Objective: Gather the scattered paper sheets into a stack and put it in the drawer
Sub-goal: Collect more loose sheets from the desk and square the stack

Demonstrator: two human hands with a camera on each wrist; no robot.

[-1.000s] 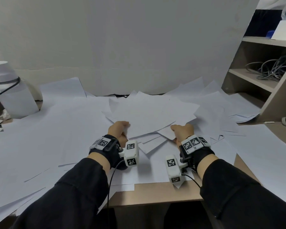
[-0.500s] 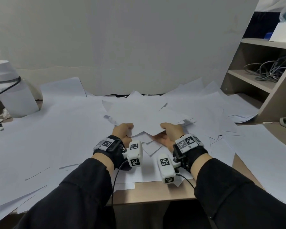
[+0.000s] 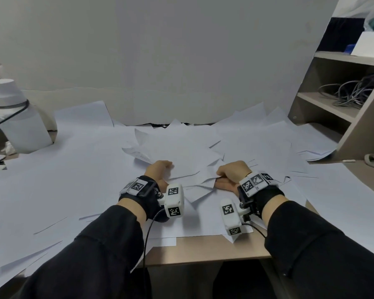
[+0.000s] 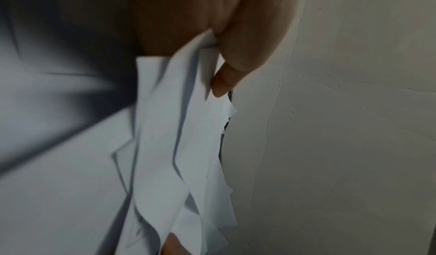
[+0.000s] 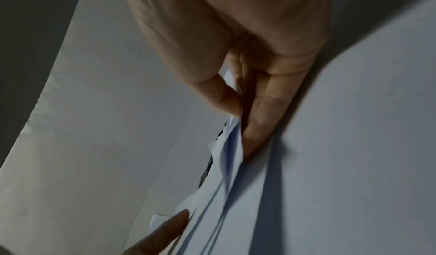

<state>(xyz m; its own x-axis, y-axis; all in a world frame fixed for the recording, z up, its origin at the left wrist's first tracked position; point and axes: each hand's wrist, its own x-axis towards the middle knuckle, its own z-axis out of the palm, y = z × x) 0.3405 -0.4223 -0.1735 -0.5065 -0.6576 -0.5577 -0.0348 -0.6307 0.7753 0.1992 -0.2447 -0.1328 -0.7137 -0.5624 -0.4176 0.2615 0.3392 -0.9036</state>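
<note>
White paper sheets [image 3: 58, 169] lie scattered over most of the desk. In the middle a loose bundle of sheets [image 3: 181, 152] is held between both hands. My left hand [image 3: 159, 171] grips its left edge, thumb on top; the left wrist view shows the thumb [image 4: 224, 84] pinching several crumpled sheets [image 4: 179, 147]. My right hand [image 3: 232, 175] grips the bundle's right edge; in the right wrist view its fingers [image 5: 259, 110] pinch the sheets [image 5: 235, 175]. No drawer shows in any view.
A white bottle [image 3: 13, 117] stands at the far left. An open shelf unit [image 3: 337, 108] with a tangle of cables [image 3: 352, 91] rises at the right. A grey wall panel closes the back. The desk's bare front edge [image 3: 203, 249] lies between my forearms.
Both hands drew together, bunching the middle sheets into a narrower bundle, then the right hand shifted back to the right. Both still grip the bundle.
</note>
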